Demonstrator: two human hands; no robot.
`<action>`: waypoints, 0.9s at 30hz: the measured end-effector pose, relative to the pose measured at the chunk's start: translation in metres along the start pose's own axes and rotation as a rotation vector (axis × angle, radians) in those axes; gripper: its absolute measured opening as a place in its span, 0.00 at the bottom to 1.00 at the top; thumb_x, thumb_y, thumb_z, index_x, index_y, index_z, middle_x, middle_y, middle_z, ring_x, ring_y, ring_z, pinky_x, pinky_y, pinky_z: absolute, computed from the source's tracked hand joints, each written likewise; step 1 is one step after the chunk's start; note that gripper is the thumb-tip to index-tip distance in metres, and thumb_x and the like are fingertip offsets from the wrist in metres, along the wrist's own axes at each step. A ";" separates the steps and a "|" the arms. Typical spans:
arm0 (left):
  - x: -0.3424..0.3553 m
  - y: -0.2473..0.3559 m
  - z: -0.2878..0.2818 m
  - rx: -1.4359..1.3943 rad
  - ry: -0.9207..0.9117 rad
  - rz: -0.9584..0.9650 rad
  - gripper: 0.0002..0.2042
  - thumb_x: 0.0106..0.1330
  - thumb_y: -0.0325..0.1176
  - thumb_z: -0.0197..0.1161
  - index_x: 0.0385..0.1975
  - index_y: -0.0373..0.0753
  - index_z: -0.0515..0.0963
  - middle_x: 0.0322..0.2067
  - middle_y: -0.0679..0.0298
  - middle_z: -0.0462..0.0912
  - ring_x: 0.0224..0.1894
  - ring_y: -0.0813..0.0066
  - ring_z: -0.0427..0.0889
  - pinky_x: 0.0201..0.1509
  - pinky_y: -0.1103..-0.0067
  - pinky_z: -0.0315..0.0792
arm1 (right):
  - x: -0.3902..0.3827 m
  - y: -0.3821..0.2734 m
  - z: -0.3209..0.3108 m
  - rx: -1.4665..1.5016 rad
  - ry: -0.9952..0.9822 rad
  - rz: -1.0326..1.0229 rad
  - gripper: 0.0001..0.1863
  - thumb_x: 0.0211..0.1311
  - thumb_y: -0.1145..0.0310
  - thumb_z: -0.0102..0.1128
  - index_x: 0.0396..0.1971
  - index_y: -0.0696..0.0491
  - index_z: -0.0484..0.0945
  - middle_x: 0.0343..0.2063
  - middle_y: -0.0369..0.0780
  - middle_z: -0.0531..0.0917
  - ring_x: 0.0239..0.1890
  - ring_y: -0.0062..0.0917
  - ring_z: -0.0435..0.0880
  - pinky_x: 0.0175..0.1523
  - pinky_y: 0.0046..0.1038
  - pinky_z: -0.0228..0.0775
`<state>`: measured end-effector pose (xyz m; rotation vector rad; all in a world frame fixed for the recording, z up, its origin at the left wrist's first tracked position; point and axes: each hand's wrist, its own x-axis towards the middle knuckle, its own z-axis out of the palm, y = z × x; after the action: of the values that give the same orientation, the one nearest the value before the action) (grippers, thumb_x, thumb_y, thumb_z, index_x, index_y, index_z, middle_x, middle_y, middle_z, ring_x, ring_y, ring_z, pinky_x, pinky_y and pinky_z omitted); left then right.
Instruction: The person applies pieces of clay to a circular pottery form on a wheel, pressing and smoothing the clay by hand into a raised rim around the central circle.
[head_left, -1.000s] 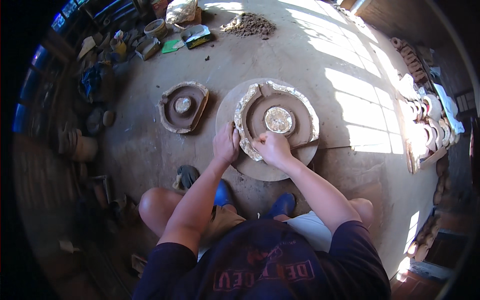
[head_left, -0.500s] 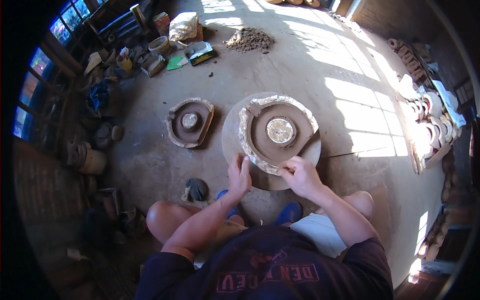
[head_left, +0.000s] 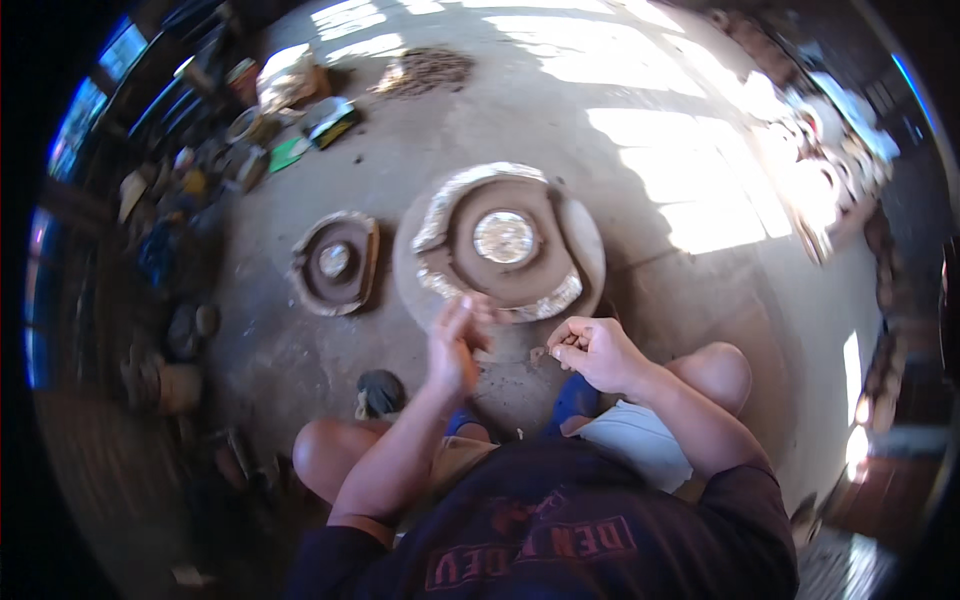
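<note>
A large round mould (head_left: 555, 300) with a chipped whitish rim stands on a round grey board (head_left: 590, 235). Smooth brown clay (head_left: 462, 235) lines it around a raised pale disc (head_left: 504, 237) in the middle. My left hand (head_left: 458, 345) is at the mould's near edge, its fingers blurred but apart, with nothing seen in them. Just right of it, my right hand (head_left: 597, 355) is drawn back from the rim, thumb and fingers pinched on a small scrap of clay (head_left: 538, 353). A smaller clay-lined mould (head_left: 370, 262) lies to the left, apart from both hands.
A dark rounded lump (head_left: 381, 393) sits on the floor near my left knee. Farther off are a heap of crumbled clay (head_left: 430, 73), a green sheet (head_left: 288, 154) and an open box (head_left: 330, 122). Pale ring-shaped pieces (head_left: 820, 185) are stacked at the right.
The large mould has turned counterclockwise. My right hand has come away from the rim with a scrap of clay, and my left hand's fingers have moved. The whole view has shifted.
</note>
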<state>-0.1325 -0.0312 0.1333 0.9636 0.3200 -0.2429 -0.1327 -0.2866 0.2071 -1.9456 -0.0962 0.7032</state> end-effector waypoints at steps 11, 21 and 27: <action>0.135 -0.004 -0.124 1.081 0.056 0.069 0.23 0.74 0.38 0.74 0.59 0.25 0.81 0.54 0.49 0.88 0.51 0.63 0.84 0.58 0.67 0.78 | -0.183 0.122 -0.057 -0.583 0.913 -0.043 0.08 0.71 0.65 0.63 0.36 0.52 0.86 0.35 0.45 0.86 0.39 0.47 0.89 0.44 0.47 0.82; 0.117 -0.039 -0.134 1.073 0.312 0.079 0.39 0.69 0.49 0.78 0.66 0.19 0.75 0.62 0.43 0.83 0.56 0.55 0.84 0.59 0.59 0.79 | -0.566 0.441 -0.014 -0.270 1.444 1.374 0.18 0.65 0.59 0.66 0.46 0.55 0.91 0.50 0.54 0.90 0.52 0.50 0.90 0.58 0.48 0.82; 0.102 -0.043 -0.116 1.065 0.347 0.067 0.26 0.69 0.51 0.78 0.41 0.25 0.87 0.43 0.53 0.90 0.41 0.58 0.85 0.50 0.58 0.81 | -0.657 0.535 0.074 0.039 1.120 1.958 0.30 0.70 0.49 0.64 0.61 0.57 0.84 0.68 0.51 0.80 0.71 0.45 0.78 0.72 0.47 0.73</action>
<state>-0.0709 0.0357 0.0007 2.0768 0.4853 -0.1760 -0.8382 -0.7205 0.0147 -1.5526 2.6364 0.5064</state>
